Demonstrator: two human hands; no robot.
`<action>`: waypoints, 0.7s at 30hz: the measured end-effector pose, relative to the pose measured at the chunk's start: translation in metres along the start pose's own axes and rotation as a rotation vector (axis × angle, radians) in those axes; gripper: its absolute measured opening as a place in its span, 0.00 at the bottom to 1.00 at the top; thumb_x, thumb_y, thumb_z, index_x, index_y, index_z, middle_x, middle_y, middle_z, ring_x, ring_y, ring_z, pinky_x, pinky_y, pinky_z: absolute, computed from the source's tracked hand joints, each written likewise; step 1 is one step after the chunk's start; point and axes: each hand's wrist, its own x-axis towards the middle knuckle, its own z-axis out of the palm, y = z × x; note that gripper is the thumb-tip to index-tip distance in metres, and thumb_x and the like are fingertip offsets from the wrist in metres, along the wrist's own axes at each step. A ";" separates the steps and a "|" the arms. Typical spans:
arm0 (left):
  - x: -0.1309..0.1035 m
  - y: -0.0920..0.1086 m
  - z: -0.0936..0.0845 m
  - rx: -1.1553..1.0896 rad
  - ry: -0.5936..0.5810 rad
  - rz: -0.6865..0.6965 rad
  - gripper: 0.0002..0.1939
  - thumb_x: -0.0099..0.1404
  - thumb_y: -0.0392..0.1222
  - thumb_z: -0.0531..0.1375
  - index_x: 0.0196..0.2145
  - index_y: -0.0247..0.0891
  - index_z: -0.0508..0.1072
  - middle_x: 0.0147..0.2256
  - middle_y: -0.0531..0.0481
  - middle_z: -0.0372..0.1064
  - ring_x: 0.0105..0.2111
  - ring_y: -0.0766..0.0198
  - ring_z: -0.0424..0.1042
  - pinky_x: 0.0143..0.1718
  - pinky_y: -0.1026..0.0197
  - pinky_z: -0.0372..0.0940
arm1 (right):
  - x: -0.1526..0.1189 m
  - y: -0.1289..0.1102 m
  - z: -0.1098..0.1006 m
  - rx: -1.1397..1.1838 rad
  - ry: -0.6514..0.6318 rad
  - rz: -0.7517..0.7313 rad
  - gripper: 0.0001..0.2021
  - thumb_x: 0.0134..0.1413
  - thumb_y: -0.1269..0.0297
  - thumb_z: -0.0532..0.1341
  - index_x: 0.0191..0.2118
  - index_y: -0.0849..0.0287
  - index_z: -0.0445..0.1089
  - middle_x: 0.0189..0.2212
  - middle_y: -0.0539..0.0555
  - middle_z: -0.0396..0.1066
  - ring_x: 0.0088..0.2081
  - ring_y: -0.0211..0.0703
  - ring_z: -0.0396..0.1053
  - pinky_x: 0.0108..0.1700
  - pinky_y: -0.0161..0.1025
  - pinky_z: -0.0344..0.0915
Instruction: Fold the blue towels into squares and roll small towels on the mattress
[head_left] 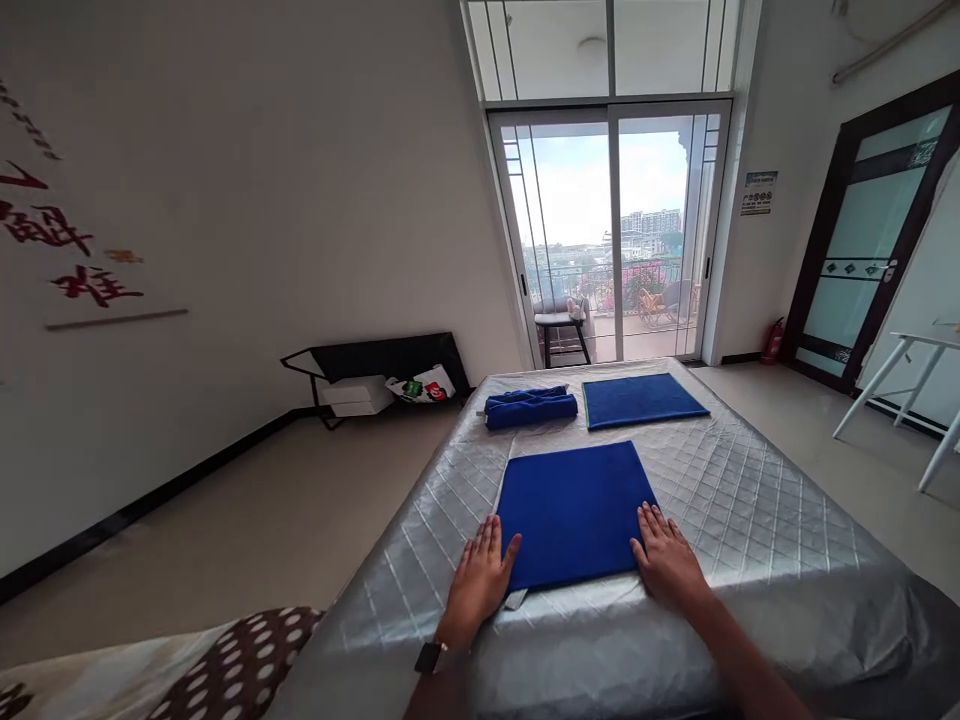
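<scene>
A blue towel lies flat and squared on the silver quilted bed cover, with a small white tag showing at its near left corner. At its left edge rests my left hand, open, fingers stretched forward and the thumb on the cloth. My right hand lies open at the right edge, its fingertips touching the towel. Farther back are a bundle of rolled or folded blue towels and a second flat blue towel with a green edge.
A low black rack with white boxes stands by the left wall. Sliding glass doors are beyond the bed. On the right are a white table and a dark-framed door. Brown dotted fabric lies at lower left.
</scene>
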 end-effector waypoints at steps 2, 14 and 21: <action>-0.003 0.001 0.003 -0.012 0.032 0.017 0.36 0.74 0.55 0.35 0.66 0.26 0.59 0.67 0.33 0.52 0.67 0.49 0.53 0.66 0.46 0.52 | 0.001 0.000 -0.004 -0.012 -0.025 0.007 0.32 0.67 0.58 0.42 0.72 0.67 0.45 0.71 0.58 0.42 0.72 0.45 0.38 0.70 0.46 0.35; 0.056 0.117 -0.040 -0.123 0.135 0.329 0.26 0.75 0.45 0.42 0.64 0.36 0.63 0.65 0.42 0.60 0.65 0.56 0.59 0.65 0.53 0.57 | 0.087 -0.014 -0.045 -0.072 -0.027 -0.044 0.30 0.69 0.60 0.41 0.71 0.71 0.45 0.71 0.61 0.41 0.72 0.45 0.37 0.69 0.44 0.38; 0.108 0.207 -0.015 -0.118 -0.076 0.517 0.28 0.76 0.47 0.41 0.69 0.36 0.54 0.67 0.38 0.54 0.68 0.54 0.51 0.67 0.45 0.51 | 0.102 -0.002 -0.017 -0.081 0.029 -0.042 0.30 0.65 0.68 0.43 0.71 0.69 0.46 0.71 0.62 0.44 0.72 0.45 0.38 0.69 0.44 0.38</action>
